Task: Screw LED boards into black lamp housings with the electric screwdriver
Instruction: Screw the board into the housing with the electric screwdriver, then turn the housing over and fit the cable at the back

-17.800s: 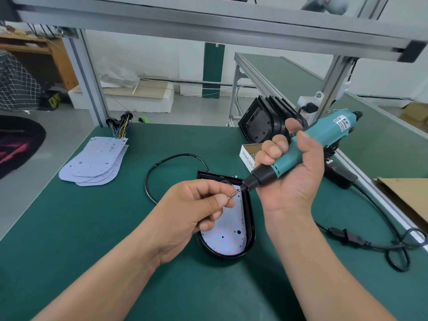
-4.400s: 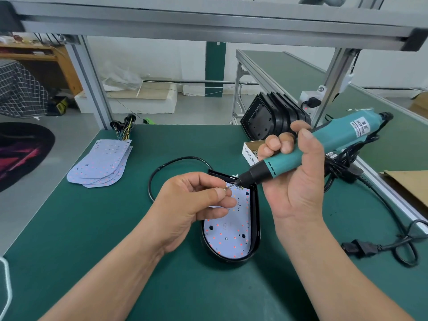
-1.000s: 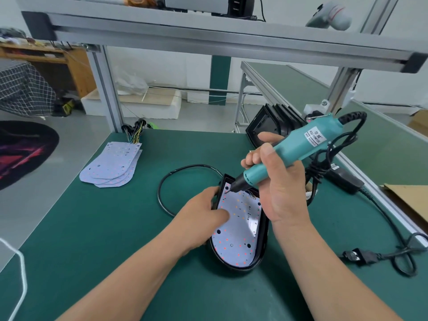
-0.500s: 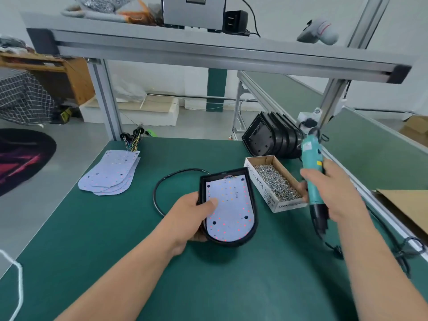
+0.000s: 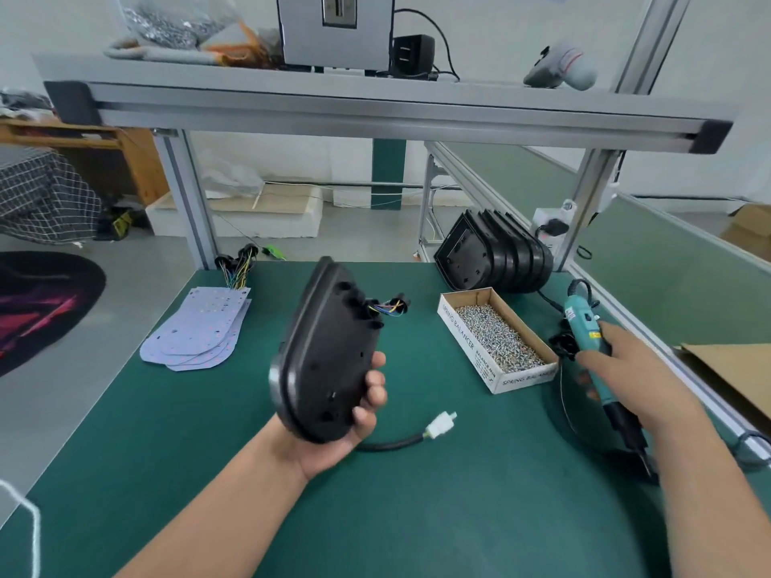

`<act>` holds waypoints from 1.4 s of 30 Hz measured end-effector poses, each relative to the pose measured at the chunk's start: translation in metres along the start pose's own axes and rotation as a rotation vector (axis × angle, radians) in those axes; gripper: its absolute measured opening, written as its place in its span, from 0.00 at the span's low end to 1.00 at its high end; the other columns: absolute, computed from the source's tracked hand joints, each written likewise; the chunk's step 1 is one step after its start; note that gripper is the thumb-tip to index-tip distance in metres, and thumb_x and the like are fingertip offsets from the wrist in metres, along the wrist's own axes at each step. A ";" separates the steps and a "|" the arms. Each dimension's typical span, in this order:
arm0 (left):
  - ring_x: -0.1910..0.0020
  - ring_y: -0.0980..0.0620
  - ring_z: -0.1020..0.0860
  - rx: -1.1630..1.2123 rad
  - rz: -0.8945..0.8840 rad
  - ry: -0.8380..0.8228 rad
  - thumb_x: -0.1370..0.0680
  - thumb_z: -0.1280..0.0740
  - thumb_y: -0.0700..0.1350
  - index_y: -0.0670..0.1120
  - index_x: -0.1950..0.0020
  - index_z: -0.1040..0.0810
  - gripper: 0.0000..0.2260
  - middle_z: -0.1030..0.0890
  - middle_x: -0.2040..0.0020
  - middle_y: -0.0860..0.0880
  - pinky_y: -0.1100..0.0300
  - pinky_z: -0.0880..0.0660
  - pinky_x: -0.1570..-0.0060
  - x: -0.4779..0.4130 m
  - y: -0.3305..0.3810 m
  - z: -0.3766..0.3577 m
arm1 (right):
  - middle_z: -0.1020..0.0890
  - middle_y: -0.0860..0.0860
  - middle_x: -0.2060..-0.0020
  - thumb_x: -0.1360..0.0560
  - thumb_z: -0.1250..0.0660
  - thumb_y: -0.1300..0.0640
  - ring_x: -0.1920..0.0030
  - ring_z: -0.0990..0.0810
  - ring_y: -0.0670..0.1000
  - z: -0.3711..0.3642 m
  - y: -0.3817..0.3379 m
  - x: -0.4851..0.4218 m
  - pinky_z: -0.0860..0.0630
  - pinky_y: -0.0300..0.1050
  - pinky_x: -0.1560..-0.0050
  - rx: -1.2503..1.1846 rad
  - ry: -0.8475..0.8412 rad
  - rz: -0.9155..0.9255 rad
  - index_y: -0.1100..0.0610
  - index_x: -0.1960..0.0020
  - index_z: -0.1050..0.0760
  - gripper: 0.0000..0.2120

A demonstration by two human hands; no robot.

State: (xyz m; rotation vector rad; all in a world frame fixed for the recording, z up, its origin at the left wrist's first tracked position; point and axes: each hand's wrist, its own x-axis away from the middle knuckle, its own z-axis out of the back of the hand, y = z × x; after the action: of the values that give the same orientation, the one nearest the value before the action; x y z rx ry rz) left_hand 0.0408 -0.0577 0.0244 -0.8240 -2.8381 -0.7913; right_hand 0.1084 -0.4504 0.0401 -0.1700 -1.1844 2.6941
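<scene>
left hand [image 5: 333,435], fingers [image 5: 373,396] curled round upright black lamp housing [image 5: 325,352], right hand [image 5: 626,369], fingers wrapped round electric screwdriver [image 5: 584,323], near counter [image 5: 417,515] right edge

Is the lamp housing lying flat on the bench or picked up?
Picked up: the left hand grips the lamp housing by its lower end, black back toward the camera.

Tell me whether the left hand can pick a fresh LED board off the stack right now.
Probably not yet: the left hand grips the black lamp housing in the air, so its fingers are full. The way to the LED board stack looks free once the housing is down.
</scene>
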 end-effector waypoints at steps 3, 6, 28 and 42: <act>0.63 0.45 0.21 -0.018 0.008 -0.043 0.25 0.32 0.48 0.37 0.42 0.21 0.18 0.23 0.57 0.43 0.56 0.20 0.71 -0.002 -0.003 0.006 | 0.17 0.53 0.69 0.23 0.32 0.58 0.67 0.18 0.58 0.000 0.000 0.001 0.21 0.55 0.63 0.145 0.004 0.032 0.53 0.52 0.27 0.04; 0.64 0.46 0.23 -0.007 0.015 -0.047 0.22 0.38 0.49 0.37 0.42 0.21 0.18 0.24 0.57 0.43 0.57 0.20 0.70 -0.004 -0.008 0.008 | 0.19 0.56 0.63 0.22 0.33 0.57 0.63 0.20 0.58 0.001 -0.003 0.002 0.24 0.53 0.61 0.231 0.008 0.039 0.53 0.53 0.29 0.05; 0.59 0.44 0.23 -0.156 0.102 -0.138 0.19 0.36 0.48 0.35 0.35 0.23 0.20 0.24 0.53 0.41 0.56 0.21 0.61 -0.005 -0.033 -0.006 | 0.37 0.38 0.19 0.15 0.37 0.66 0.19 0.40 0.38 -0.115 -0.102 0.041 0.42 0.44 0.18 -0.226 -0.307 0.660 0.47 0.17 0.38 0.31; 0.82 0.47 0.23 -0.128 -0.166 0.515 0.14 0.42 0.44 0.39 0.78 0.21 0.32 0.20 0.75 0.42 0.59 0.26 0.83 -0.002 -0.035 -0.003 | 0.21 0.44 0.49 0.18 0.32 0.53 0.44 0.25 0.46 -0.126 -0.099 0.023 0.30 0.37 0.40 0.023 -0.190 0.881 0.50 0.29 0.21 0.18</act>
State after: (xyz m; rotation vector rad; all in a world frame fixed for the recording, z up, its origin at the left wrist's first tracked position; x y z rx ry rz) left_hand 0.0241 -0.0860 0.0105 -0.3286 -2.4300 -1.0384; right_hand 0.1218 -0.2898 0.0280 -0.5580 -1.3593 3.5339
